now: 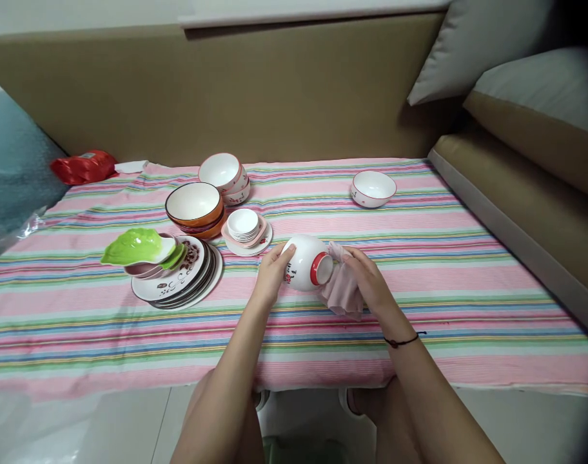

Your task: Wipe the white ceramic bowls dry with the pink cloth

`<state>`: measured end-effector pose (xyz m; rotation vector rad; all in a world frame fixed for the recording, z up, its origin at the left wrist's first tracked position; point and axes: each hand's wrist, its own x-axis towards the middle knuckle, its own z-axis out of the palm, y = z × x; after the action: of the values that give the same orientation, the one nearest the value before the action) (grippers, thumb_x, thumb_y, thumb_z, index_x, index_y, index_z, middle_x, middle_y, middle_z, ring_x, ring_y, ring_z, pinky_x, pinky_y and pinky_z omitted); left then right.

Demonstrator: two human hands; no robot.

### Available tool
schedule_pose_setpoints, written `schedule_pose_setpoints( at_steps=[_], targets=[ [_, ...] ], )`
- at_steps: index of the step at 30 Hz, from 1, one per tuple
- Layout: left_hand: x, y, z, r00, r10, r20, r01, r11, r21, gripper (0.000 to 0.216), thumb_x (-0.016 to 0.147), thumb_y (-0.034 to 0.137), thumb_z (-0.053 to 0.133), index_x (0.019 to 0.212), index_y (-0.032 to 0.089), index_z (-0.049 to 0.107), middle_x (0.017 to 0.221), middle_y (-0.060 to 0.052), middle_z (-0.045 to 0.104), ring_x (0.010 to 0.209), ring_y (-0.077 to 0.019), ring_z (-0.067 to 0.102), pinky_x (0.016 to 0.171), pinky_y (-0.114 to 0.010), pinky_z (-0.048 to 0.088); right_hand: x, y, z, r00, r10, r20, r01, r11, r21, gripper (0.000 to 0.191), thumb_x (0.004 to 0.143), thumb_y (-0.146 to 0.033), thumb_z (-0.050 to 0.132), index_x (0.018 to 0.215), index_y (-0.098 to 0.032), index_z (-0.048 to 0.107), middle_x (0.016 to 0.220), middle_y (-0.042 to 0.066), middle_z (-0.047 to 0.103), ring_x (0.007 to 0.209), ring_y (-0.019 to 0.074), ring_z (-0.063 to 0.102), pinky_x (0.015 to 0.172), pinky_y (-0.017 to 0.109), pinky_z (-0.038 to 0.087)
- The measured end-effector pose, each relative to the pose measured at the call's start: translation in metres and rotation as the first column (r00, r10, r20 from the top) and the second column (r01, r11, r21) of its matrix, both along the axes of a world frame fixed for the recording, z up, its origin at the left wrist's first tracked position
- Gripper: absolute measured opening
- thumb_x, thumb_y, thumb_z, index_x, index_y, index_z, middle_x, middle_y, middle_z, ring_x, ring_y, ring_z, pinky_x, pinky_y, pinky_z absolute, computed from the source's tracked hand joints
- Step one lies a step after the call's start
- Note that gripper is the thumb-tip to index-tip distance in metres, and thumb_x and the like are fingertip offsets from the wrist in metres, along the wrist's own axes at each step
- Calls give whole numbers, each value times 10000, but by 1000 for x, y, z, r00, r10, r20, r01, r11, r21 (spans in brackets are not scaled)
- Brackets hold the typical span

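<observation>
A white bowl (302, 261) with a red foot ring and small printed figures is tipped on its side above the striped cloth. My left hand (273, 267) grips its rim on the left, thumb on the outer wall and the other fingers hidden behind it. A pale pink cleaning cloth (345, 293) hangs from my right hand (365, 274), whose fingers are closed on it. Part of the cloth lies against the bowl beside the foot ring.
Left stand stacked plates (178, 283) under a green leaf-shaped dish (139, 246), brown-rimmed bowls (195, 203), white bowls (221, 171) and small dishes (243, 222). A single bowl (374, 188) sits at back right. A red package (84, 167) lies far left; cushions (540, 103) border the right.
</observation>
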<state>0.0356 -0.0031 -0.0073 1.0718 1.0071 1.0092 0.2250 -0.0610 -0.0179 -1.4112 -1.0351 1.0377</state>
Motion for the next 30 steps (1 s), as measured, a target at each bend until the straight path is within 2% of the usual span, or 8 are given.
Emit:
schedule_pose_setpoints(
  at_steps=[6, 9, 12, 15, 17, 20, 24, 30],
  targets=[
    [0, 0, -2, 1000, -12, -7, 12, 1000, 7, 372, 782, 510, 655, 889, 154, 678, 665, 26, 558, 565, -95, 418, 546, -221, 335, 9, 4, -5, 998, -54, -25, 55, 998, 21, 303, 830, -433, 619, 1048, -234, 692, 1141, 47, 706, 1075, 244, 631, 920, 375, 481],
    [-1, 1, -3, 1000, -20, -7, 20, 1000, 14, 364, 796, 506, 646, 902, 159, 679, 671, 26, 558, 567, -94, 415, 546, -219, 332, 10, 5, -2, 989, -104, 101, 95, 991, 95, 260, 835, -367, 610, 1025, -228, 720, 1132, 50, 720, 1097, 240, 629, 962, 383, 462],
    [-2, 1, -4, 999, -27, -22, 27, 999, 20, 365, 800, 503, 644, 927, 163, 687, 666, 25, 557, 563, -94, 413, 541, -219, 330, 6, 4, 3, 960, -140, 244, 105, 983, 150, 211, 827, -314, 603, 968, -226, 733, 1040, 44, 745, 1005, 235, 660, 875, 361, 501],
    [-1, 0, -4, 999, -28, -35, 29, 999, 25, 375, 800, 496, 647, 960, 160, 696, 690, 17, 569, 574, -95, 419, 539, -217, 331, 1, 0, 8, 932, -132, 337, 78, 982, 170, 160, 808, -303, 616, 893, -218, 721, 928, 39, 748, 854, 225, 674, 731, 331, 519],
    [-1, 0, -4, 999, -28, -31, 29, 999, 26, 384, 798, 497, 648, 972, 158, 700, 724, 8, 587, 595, -99, 438, 542, -216, 334, -2, -1, 10, 915, -133, 382, 66, 981, 184, 156, 793, -323, 646, 886, -215, 710, 910, 40, 744, 819, 223, 672, 700, 325, 517],
    [0, 0, -4, 999, -33, -20, 33, 999, 22, 393, 791, 503, 650, 973, 160, 704, 743, 3, 600, 616, -107, 458, 538, -216, 329, -2, -1, 11, 898, -102, 427, 13, 978, 207, 176, 800, -311, 650, 936, -225, 720, 954, 41, 748, 869, 225, 680, 747, 334, 527],
    [1, 0, -3, 1000, -29, 7, 29, 1000, 12, 378, 774, 474, 673, 973, 154, 704, 760, -1, 605, 635, -108, 466, 560, -216, 343, 1, 0, 7, 871, -44, 490, -85, 967, 239, 266, 813, -188, 573, 1015, -245, 737, 1060, 37, 731, 967, 214, 667, 841, 352, 522],
    [2, -2, 0, 999, -35, -24, 36, 999, 27, 391, 769, 479, 669, 976, 150, 712, 752, -14, 610, 648, -119, 474, 579, -222, 359, 4, 1, 6, 856, -34, 517, -133, 950, 282, 347, 787, -105, 510, 987, -268, 743, 1048, 23, 720, 994, 219, 648, 870, 378, 508]
  ],
)
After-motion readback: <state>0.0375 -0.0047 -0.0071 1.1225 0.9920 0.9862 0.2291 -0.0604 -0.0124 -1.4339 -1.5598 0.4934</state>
